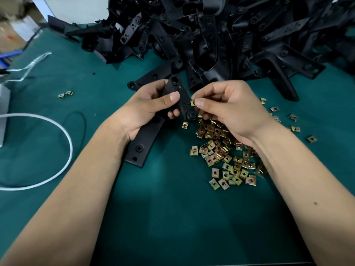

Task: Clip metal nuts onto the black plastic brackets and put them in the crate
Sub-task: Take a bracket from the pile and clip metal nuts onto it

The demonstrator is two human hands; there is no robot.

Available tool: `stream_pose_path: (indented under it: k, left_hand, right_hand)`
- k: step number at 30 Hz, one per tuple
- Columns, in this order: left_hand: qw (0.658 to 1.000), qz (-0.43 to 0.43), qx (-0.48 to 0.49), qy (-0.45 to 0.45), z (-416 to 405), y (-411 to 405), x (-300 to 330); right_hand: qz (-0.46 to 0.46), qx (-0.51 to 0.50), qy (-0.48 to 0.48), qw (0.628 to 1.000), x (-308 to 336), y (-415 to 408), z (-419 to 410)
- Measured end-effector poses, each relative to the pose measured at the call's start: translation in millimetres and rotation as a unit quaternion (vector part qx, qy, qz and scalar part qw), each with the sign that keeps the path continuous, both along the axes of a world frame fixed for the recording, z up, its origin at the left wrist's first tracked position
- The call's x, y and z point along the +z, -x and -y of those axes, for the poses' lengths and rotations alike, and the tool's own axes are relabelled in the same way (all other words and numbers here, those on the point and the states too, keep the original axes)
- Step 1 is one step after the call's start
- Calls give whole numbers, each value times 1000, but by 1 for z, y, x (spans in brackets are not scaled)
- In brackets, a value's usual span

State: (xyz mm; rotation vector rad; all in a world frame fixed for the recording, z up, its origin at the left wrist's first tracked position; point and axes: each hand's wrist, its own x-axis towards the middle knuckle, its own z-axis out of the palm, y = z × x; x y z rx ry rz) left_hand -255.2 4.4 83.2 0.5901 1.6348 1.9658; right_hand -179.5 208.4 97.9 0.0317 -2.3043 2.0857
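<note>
My left hand grips a black plastic bracket, a long curved strip with round holes, held tilted over the green table. My right hand pinches a small brass-coloured metal nut between thumb and forefinger, right against the bracket's edge. A heap of loose metal nuts lies under and in front of my right wrist. A big pile of black brackets fills the far middle and right of the table. No crate is in view.
The table has a green mat. A white cable loops at the left beside a thin black cord. Two stray nuts lie at the left. A grey box edge and cardboard sit far left.
</note>
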Motion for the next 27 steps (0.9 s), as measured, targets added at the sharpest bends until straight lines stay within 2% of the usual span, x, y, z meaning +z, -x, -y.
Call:
stream_pose_path:
  k: [4, 9, 12, 14, 17, 20, 22, 24, 25, 27]
  left_hand:
    - [999, -24, 4, 27, -1, -1, 0]
    - [996, -65, 11, 61, -5, -3, 2]
    - [994, -76, 28, 72, -8, -4, 3]
    - [995, -71, 41, 63, -8, -4, 3]
    - [998, -19, 66, 14, -6, -2, 2]
    - [991, 46, 116, -43, -1, 6, 0]
    - [984, 71, 142, -76, 6, 13, -1]
    - [977, 83, 173, -95, 11, 18, -1]
    - [973, 88, 186, -102, 13, 21, -1]
    - [971, 98, 188, -114, 17, 22, -1]
  right_hand:
    - [7, 27, -20, 999, 3, 0, -4]
    - [28, 24, 36, 999, 2, 1, -1]
    - [8, 21, 18, 1000, 0, 4, -1]
    - [-2, 10, 12, 1000, -2, 5, -1]
    - [-23, -44, 7, 999, -5, 5, 4]
    - [-108, -98, -135, 980, -8, 6, 5]
    - [-130, -55, -268, 953, -8, 4, 4]
    - [-112, 17, -390, 914, -9, 1, 5]
    - [-100, 42, -429, 897, -9, 1, 6]
    - [-98, 56, -444, 889, -10, 1, 9]
